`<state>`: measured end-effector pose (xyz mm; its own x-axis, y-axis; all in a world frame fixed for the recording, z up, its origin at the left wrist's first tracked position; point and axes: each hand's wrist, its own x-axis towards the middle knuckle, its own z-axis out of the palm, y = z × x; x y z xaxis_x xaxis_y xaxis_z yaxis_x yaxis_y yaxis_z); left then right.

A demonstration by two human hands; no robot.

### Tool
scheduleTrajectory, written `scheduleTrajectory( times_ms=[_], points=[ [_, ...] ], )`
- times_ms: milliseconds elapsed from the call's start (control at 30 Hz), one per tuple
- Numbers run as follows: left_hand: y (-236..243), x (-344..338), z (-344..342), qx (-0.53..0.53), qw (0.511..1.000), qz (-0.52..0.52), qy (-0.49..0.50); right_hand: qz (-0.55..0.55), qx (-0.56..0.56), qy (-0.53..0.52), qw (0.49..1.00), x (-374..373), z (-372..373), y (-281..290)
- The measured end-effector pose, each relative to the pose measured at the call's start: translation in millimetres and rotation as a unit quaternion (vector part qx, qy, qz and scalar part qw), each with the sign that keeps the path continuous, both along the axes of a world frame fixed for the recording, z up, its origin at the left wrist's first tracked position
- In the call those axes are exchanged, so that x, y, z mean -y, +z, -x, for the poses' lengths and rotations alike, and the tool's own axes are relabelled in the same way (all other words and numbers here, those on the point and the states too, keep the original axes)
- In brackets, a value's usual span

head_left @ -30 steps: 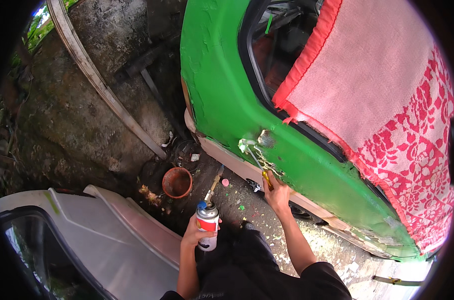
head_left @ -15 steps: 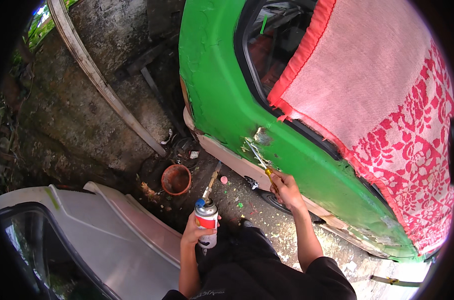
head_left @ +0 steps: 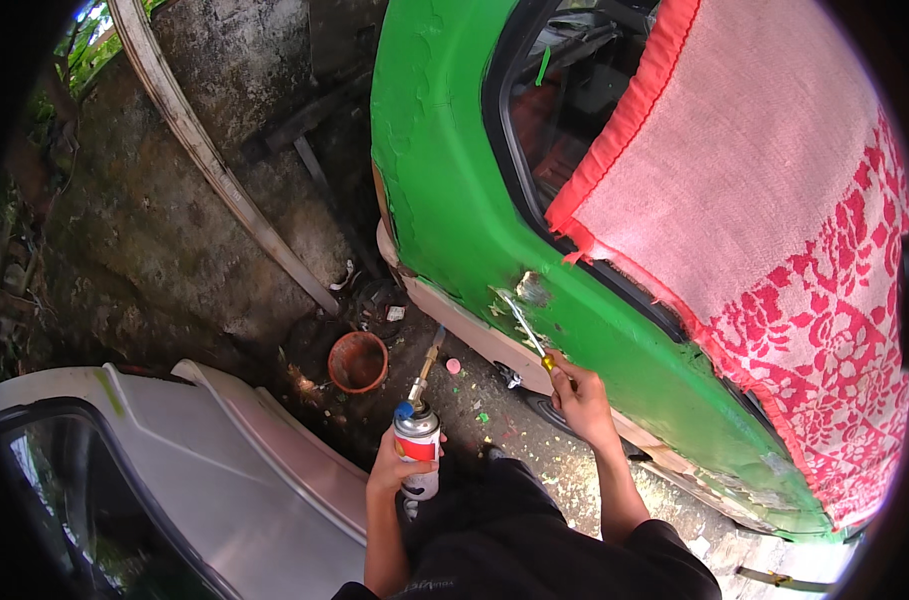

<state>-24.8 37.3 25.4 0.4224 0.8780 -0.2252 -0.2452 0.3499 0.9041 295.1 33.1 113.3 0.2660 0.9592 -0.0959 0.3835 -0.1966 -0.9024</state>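
A blowtorch with a gas canister [head_left: 417, 455] is in my left hand [head_left: 387, 470], whose fingers wrap round the can. Its brass nozzle points up and away, and no flame shows. My right hand [head_left: 581, 404] is closed round the yellow handle of a screwdriver [head_left: 526, 328]. The metal shaft reaches to the green car body [head_left: 429, 180], its tip at lifted paint just left of a scraped, bare patch [head_left: 532, 289]. Paint is wrinkled and flaking around that spot.
A pink patterned towel [head_left: 734, 200] hangs over the car's window side. Left of me stands a grey car [head_left: 204, 430]. A terracotta pot [head_left: 358, 362], a pink cap [head_left: 452, 366] and paint flakes lie on the ground. A long curved strip [head_left: 209, 165] leans by the wall.
The view has shifted slightly. My right hand has drawn back a little, down and right, while the screwdriver tip stays near the bare patch. My left hand keeps the blowtorch in place.
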Motion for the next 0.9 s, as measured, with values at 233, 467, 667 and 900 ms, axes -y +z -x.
scheduleTrajectory(
  times_ms=[233, 467, 667, 900],
  points=[
    [5.8, -16.5, -11.5, 0.002, 0.999, 0.007, -0.036, 0.024, 0.035, -0.011, 0.999, -26.8, -4.9, -27.0],
    [-12.1, -1.6, 14.3, -0.009, 0.999, 0.046, 0.014, -0.01, 0.104, -0.007, 0.995, -22.3, 9.4, -5.9],
    [-17.1, 6.4, 18.5, -0.002, 0.997, 0.073, 0.033, -0.051, 0.142, -0.001, 0.989, -33.5, 5.8, -21.1],
    [-7.6, 11.1, 9.8, -0.025, 0.998, 0.051, 0.039, -0.047, 0.161, 0.004, 0.986, -33.8, 12.0, -1.1]
  ],
)
